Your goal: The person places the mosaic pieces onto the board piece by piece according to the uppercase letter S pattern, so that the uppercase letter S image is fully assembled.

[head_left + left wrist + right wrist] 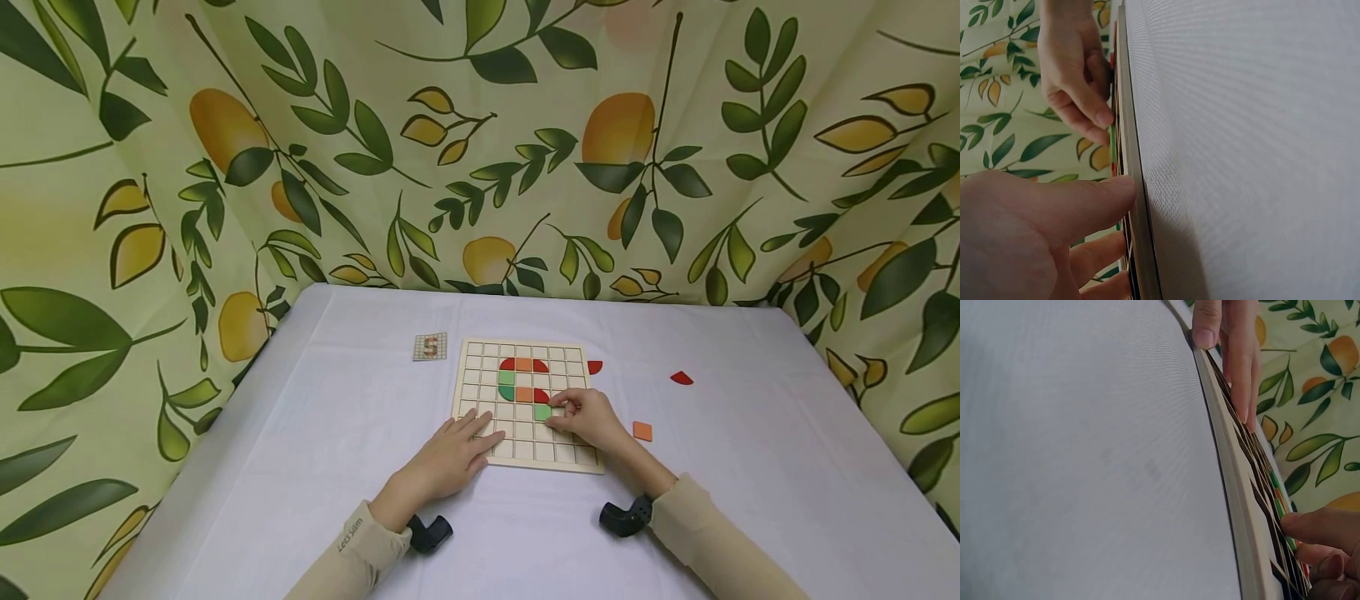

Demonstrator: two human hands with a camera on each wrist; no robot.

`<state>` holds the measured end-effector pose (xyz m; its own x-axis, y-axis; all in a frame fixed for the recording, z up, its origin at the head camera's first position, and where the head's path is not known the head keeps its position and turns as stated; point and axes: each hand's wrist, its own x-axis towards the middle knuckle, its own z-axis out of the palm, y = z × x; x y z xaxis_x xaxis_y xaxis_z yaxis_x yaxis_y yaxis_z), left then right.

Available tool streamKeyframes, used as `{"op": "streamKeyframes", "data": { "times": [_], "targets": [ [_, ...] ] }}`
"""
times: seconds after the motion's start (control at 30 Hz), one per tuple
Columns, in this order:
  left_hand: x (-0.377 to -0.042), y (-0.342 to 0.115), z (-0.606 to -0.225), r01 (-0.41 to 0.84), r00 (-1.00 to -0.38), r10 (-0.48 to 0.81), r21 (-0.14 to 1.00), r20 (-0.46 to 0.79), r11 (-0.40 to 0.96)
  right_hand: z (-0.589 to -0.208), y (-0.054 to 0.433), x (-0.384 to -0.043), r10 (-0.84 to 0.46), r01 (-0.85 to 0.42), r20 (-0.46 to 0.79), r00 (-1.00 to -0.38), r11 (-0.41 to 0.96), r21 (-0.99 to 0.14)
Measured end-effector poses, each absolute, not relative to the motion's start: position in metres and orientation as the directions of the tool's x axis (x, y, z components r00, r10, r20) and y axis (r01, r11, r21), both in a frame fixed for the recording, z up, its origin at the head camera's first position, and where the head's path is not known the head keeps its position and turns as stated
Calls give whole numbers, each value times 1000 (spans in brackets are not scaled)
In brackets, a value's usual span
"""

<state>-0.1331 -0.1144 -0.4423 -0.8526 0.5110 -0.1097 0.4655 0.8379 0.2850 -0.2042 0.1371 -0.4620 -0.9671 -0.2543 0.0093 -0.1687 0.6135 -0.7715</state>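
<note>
- Right hand [592, 419] pinching a green square tile [543, 412] down onto the wooden grid board [480, 367], just below the orange and red tiles there.
- Left hand [457, 454] flat, fingers straight, pressing the board's near-left corner.
- Loose right of the board: red quarter-round [595, 367] touching its edge, red piece [681, 378], orange square [642, 431].
- Small pattern card [430, 347] left of the board on the worktop [750, 500].

Both arms wear long beige knit sleeves — snug, with ribbed cuffs ending at the wrists. The left sleeve [360, 550] carries small dark lettering near the cuff, too small to read. A black, rounded camera mount [429, 533] sits under the left wrist, and a matching black mount [624, 517] under the right wrist — both strapped beside the cuffs. The hands are bare.
</note>
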Motion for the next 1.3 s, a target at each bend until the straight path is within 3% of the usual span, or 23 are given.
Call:
{"op": "streamKeyframes", "data": {
  "times": [0.93,1.3],
  "targets": [
    [-132,-116,-441,496,-841,535,283,-78,821,-458,153,-194,-258,-176,22,-966,593,-786],
    [-133,-116,-443,495,-842,534,277,-83,824,-456,174,-196,-195,-144,27,-980,614,-776]
  ]
}}
